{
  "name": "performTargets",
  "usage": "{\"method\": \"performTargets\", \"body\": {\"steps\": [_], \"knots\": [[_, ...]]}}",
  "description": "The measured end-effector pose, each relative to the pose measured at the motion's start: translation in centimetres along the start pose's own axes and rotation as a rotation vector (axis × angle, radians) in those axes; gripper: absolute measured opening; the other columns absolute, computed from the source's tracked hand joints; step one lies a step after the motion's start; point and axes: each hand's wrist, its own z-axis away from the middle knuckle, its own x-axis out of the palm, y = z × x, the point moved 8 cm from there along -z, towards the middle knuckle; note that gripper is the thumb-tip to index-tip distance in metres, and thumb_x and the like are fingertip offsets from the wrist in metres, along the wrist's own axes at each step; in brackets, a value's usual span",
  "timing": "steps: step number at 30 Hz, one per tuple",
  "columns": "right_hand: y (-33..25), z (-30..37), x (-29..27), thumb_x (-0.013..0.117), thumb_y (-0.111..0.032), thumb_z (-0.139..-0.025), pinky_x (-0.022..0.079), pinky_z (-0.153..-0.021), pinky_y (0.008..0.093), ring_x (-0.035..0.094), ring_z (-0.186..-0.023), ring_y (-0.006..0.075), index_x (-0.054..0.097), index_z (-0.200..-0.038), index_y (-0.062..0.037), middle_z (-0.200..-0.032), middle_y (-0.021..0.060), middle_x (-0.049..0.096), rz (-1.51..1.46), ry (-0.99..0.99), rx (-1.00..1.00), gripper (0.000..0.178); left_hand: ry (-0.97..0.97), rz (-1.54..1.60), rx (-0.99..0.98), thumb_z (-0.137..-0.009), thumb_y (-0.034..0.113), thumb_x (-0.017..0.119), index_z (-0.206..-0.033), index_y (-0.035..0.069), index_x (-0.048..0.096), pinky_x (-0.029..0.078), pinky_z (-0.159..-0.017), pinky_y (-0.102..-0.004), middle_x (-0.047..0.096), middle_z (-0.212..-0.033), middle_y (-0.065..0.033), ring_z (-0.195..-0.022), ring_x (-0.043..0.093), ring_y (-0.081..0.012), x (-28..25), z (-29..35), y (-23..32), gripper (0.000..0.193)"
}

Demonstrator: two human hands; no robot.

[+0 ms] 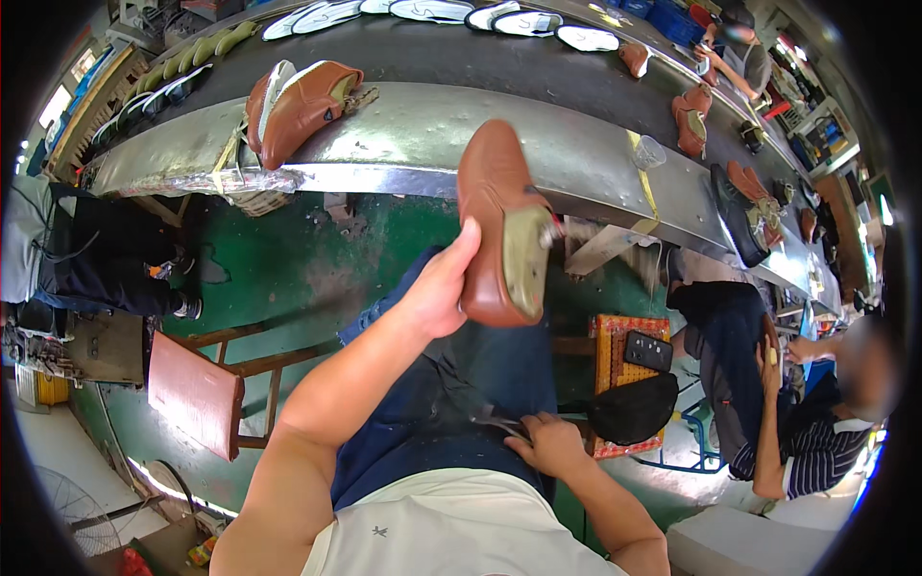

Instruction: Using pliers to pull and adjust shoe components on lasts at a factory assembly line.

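A brown leather shoe [490, 192] with an olive-green last [523, 264] inside it is raised in front of me, toe pointing away. My left hand [442, 288] is closed round its heel end, thumb along the side. Low over my lap, my right hand [555, 444] is closed on a metal hand tool [495, 420]; its grey jaws or blades show, but I cannot make out its exact kind. Beyond the held shoe, a pair of brown shoes [305, 110] rests on the metal edge of the bench, with white linings showing.
A dark conveyor belt [423, 60] carries white soles [331, 16] and more brown shoes [691, 120] behind the metal ledge [403, 125]. A stool [197, 394] stands left; a phone [648, 351] and black pouch [634, 408] lie on a seat right. Co-workers sit at right and stand left.
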Motion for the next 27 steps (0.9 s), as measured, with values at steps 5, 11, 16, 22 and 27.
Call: {"method": "performTargets", "body": {"steps": [5, 11, 16, 22, 27], "knots": [[-0.9, 0.2, -1.6, 0.073, -0.039, -0.088, 0.057, -0.087, 0.0431, 0.066, -0.107, 0.0328, 0.071, -0.108, -0.0027, -0.112, 0.0144, 0.068, -0.017, 0.123, -0.109, 0.042, 0.119, 0.122, -0.029, -0.104, 0.066, 0.032, -0.147, 0.01, 0.046, 0.054, -0.096, -0.0563, 0.06, -0.136, -0.0188, -0.119, 0.062, -0.0419, 0.2, -2.3, 0.4, 0.072], [1.2, -2.7, -5.8, 0.072, -0.034, -0.09, 0.056, -0.09, 0.0419, 0.066, -0.107, 0.0332, 0.07, -0.108, -0.0005, -0.115, 0.0139, 0.068, -0.102, 0.274, -0.162, 0.038, 0.081, 0.19, -0.059, -0.105, 0.062, 0.03, -0.147, 0.011, 0.046, 0.054, -0.096, -0.0567, 0.062, -0.133, -0.0185, -0.116, 0.064, -0.0409, 1.8, -4.6, 2.1, 0.067], [2.5, -7.3, -12.6, 0.072, -0.032, -0.091, 0.055, -0.09, 0.0421, 0.066, -0.107, 0.0332, 0.07, -0.107, -0.0013, -0.116, 0.0136, 0.067, -0.127, 0.369, -0.16, 0.035, 0.069, 0.125, -0.002, -0.107, 0.054, 0.035, -0.145, 0.011, 0.048, 0.054, -0.098, -0.0569, 0.064, -0.129, -0.0155, -0.115, 0.065, -0.0361, 1.6, -10.5, 4.2, 0.059], [4.7, -13.2, -22.1, 0.077, -0.022, -0.086, 0.055, -0.091, 0.0428, 0.065, -0.107, 0.0341, 0.068, -0.109, -0.0008, -0.115, 0.0136, 0.066, -0.124, 0.6, -0.238, 0.032, 0.027, -0.104, -0.062, -0.106, 0.057, 0.039, -0.142, 0.004, 0.049, 0.052, -0.101, -0.054, 0.062, -0.13, -0.0199, -0.116, 0.063, -0.036, 2.3, -29.3, 11.3, 0.065], [7.3, -18.5, -29.1, 0.074, -0.014, -0.084, 0.046, -0.101, 0.0494, 0.056, -0.117, 0.0423, 0.061, -0.117, 0.0021, -0.123, 0.0197, 0.058, 0.016, 0.816, -0.317, 0.038, 0.52, -1.693, 0.502, -0.097, 0.054, 0.058, -0.156, -0.004, 0.024, 0.033, -0.118, -0.0477, 0.032, -0.156, -0.0329, -0.143, 0.037, -0.0465, 3.2, -40.2, 13.1, 0.09]]}}
